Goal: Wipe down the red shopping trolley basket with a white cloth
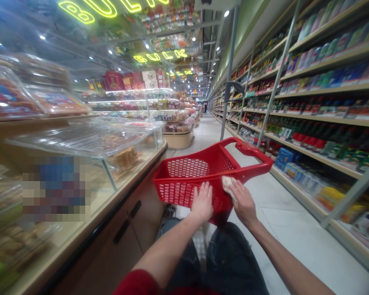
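Observation:
A red plastic shopping basket (187,172) with a perforated wall and a long red handle (252,151) stands in front of me in a shop aisle. My left hand (203,201) lies flat against the basket's near wall, fingers stretched upward. My right hand (241,200) is closed on a small white cloth (228,182) and presses it against the basket's rim at the near right corner. The basket appears empty. My knees in dark jeans show below the hands.
A glass-fronted counter (117,164) of bulk foods runs along the left. Tall shelves (310,106) packed with bottles and packets line the right. A grey pole (229,78) stands behind the basket. The pale tiled floor (289,221) runs ahead down the aisle.

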`<state>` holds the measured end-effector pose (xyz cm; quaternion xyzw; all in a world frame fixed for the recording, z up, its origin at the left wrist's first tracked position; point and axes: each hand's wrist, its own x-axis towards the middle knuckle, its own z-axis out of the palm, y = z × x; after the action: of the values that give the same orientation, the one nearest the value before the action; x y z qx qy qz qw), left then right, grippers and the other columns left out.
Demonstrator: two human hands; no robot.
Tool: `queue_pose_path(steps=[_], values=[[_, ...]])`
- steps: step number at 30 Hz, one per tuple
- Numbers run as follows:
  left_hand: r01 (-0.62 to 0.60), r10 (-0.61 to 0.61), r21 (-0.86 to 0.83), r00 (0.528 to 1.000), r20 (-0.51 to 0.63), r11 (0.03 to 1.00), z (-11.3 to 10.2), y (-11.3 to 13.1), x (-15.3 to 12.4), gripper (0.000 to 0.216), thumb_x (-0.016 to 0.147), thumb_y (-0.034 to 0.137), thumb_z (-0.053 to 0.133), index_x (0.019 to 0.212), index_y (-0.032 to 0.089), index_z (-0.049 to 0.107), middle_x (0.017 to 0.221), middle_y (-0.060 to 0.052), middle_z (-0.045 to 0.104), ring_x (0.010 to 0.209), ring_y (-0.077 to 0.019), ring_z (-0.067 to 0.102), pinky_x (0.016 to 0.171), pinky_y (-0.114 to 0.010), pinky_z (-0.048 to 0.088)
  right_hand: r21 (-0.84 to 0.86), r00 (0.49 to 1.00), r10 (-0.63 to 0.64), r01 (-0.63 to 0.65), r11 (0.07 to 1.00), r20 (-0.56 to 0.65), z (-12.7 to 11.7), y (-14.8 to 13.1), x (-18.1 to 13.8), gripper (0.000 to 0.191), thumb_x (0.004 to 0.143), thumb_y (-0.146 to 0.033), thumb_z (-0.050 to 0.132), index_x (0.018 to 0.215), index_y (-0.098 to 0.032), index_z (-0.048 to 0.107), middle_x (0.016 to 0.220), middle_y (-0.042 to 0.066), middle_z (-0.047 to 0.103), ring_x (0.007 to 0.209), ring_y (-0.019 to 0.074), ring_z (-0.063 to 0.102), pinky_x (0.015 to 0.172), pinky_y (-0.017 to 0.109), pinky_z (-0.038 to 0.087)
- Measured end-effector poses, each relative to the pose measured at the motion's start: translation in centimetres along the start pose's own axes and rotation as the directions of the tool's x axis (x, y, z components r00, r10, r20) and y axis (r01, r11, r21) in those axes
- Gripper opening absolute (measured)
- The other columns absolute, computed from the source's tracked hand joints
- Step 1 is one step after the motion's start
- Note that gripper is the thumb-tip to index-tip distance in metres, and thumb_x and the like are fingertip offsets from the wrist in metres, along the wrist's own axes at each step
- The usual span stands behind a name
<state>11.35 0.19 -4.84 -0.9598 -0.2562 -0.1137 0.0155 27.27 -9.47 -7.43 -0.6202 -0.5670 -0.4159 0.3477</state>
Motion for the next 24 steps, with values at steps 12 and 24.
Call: queue_pose_path(steps=[12,24], values=[[0.084,-0.083,0.023,0.996,-0.043,0.996,1.6,-3.8,-1.9,0.063,0.078,0.025,0.036,0.137,0.009,0.020,0.147,-0.011,0.014,0.135,-0.0232,0.007,0.108,-0.047,0.009,0.058,0.964,-0.148,0.139,0.989,0.222,6.3,-4.9,-2.8,0.038,0.082,-0.009,0.036,0.112,-0.017,0.058,0.119,0.010,0.057,0.121,0.0193,0.042,0.097,0.039,0.037],[0.234,-0.234,0.013,0.971,-0.043,0.972,2.0,-8.2,-3.7,0.070,0.074,0.025,0.041,0.138,0.009,0.018,0.147,-0.011,0.011,0.135,-0.0226,0.006,0.108,-0.048,0.008,0.148,0.942,-0.214,0.180,0.973,0.261,10.0,-8.3,0.7,0.041,0.084,-0.010,0.034,0.120,-0.018,0.053,0.125,0.009,0.052,0.125,0.0188,0.036,0.099,0.041,0.034]])
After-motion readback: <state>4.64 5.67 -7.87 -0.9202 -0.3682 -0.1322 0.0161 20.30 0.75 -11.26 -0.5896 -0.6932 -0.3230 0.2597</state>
